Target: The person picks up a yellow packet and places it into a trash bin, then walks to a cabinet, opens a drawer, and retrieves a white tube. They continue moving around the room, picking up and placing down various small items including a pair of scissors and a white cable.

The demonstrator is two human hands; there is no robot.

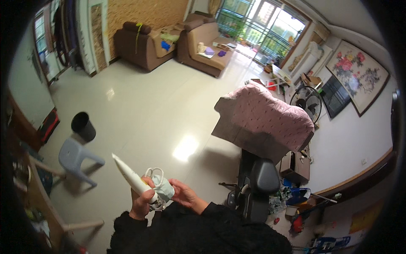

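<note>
My left hand (141, 203) is closed around a long white squeeze tube (131, 178), whose flat end points up and to the left. Below the tube, by the same hand, shows a clear, shiny object (158, 204) that I cannot make out. My right hand (185, 194) holds a small pale green pouch-like item (165, 190) by its right side. White cord loops (154, 174) rise from this item, close to the fingers of the left hand. Black fuzzy sleeves cover both forearms.
A grey plastic stool (73, 155) and a black bin (83, 127) stand on the tiled floor at left. To the right is a scooter (265, 177) with a pink quilted cover (269, 114). Brown sofas (203, 41) stand farther back. A wooden table (47, 203) edges the lower left.
</note>
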